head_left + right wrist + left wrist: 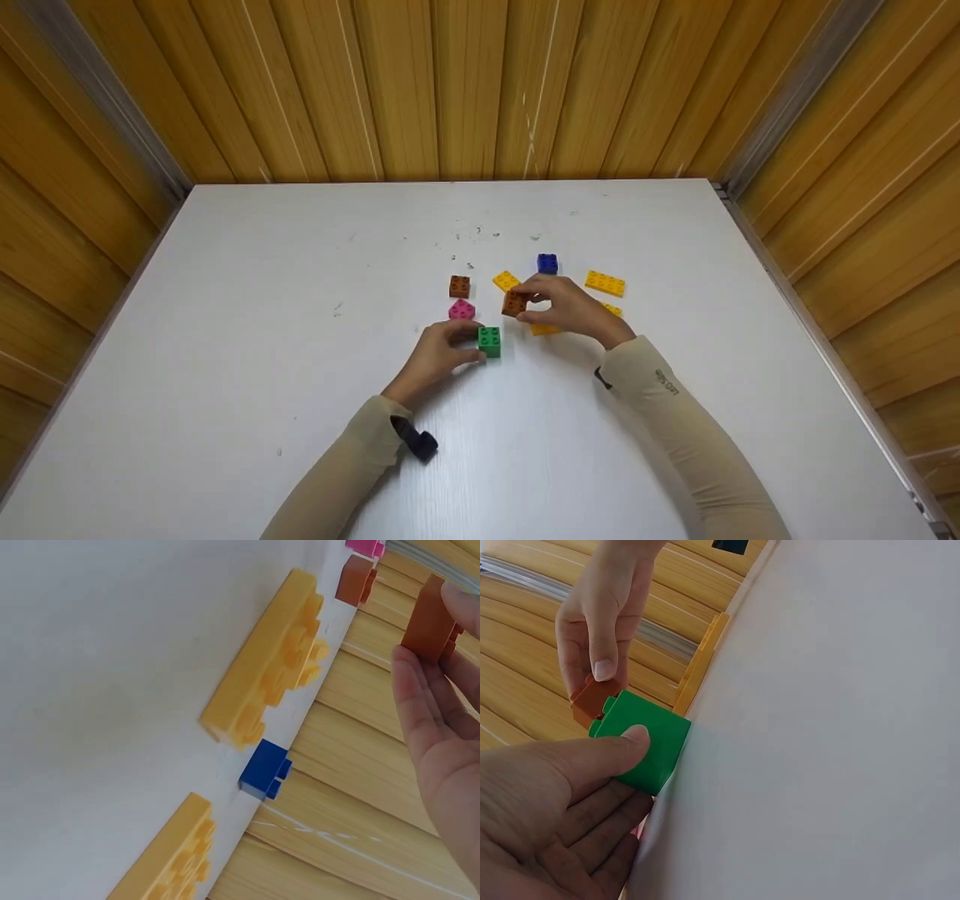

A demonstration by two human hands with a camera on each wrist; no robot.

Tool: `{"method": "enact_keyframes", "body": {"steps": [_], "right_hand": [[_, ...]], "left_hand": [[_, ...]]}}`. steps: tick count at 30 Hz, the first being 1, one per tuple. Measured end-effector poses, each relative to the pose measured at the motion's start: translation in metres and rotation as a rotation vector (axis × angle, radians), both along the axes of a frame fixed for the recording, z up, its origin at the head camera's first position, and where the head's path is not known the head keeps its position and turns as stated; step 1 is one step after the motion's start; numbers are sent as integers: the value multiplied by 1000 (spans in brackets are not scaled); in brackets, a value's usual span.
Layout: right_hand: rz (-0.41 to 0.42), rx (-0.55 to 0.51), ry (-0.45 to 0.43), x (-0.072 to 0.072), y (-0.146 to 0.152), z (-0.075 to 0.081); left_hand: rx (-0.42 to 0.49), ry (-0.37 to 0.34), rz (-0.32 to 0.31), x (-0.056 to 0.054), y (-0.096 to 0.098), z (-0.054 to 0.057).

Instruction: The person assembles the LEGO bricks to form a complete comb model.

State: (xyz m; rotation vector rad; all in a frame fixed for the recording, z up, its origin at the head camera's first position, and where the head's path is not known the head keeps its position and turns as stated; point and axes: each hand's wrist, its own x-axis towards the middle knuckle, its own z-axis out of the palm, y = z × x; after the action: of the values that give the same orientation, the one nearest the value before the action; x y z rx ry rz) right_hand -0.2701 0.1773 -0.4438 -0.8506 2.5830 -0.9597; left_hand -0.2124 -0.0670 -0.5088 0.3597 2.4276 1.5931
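Fingers (604,821) and thumbs (626,752) pinch between them the left hand's (437,351) green block (489,343) and right hand's (574,306) brown block (513,304).

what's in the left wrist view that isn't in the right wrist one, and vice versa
Only the left wrist view shows the left hand, pinching the square green plastic block. Only the right wrist view shows the square blue plastic block and the untouched square brown plastic block. Both show the right hand gripping the other square brown plastic block, part of the pink plastic block, at least one long yellow plastic block, the white tabletop and the yellow wood-patterned wall.
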Motion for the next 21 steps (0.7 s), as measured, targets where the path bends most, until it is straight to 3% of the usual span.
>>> {"method": "enact_keyframes", "body": {"steps": [8, 21], "right_hand": [[89, -8, 28, 7, -5, 3], [251, -35, 44, 15, -15, 0]], "left_hand": [[-18, 37, -20, 1, -1, 1], [-48, 38, -15, 2, -2, 2]]}}
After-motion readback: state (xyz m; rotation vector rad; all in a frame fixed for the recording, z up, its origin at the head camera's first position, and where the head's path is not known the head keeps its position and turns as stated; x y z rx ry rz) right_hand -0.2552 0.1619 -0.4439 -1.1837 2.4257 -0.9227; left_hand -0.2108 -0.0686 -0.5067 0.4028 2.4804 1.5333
